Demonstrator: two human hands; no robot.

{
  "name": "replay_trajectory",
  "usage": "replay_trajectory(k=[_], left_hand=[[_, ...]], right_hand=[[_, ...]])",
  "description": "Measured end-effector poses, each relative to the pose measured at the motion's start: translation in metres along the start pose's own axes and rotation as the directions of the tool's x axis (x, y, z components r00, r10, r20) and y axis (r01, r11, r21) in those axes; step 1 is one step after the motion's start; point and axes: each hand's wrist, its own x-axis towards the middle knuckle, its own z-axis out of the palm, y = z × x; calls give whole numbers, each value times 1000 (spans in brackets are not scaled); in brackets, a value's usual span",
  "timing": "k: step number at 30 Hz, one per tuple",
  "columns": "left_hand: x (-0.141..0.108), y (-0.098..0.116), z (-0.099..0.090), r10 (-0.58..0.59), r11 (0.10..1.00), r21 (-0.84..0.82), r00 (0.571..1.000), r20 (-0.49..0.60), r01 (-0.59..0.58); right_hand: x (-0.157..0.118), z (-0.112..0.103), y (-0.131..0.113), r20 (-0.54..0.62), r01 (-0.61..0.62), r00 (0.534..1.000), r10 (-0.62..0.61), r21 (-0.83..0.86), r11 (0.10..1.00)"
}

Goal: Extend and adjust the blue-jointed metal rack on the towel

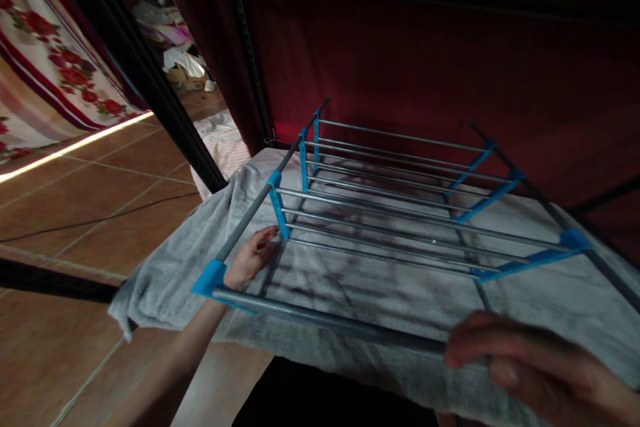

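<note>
A shoe rack (360, 328) of grey metal tubes lies before me, its cross bars running left to right. Blue plastic brackets (278, 208) join the tubes on both sides. Inside the rack's left side, my left hand (254, 255) is closed, fingertips curled close to the lower end of a blue bracket. Whatever it may pinch is too small to make out. At the front right, my right hand (535, 361) wraps its fingers and thumb round the nearest tube, partly hiding it. That hand is slightly blurred.
A grey blanket (190, 273) covers the surface under the rack. Black metal posts (165, 113) stand left, with a dark red curtain (425, 73) behind. A cable (100, 219) runs over the tiled floor (55, 327). A floral cloth (65, 60) hangs at upper left.
</note>
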Motion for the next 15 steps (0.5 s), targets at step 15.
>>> replay_trajectory(k=[15], left_hand=[[20,-23,32,97,952,286,993,60,-111]], right_hand=[[178,180,33,469,90,882,-50,-64,994]])
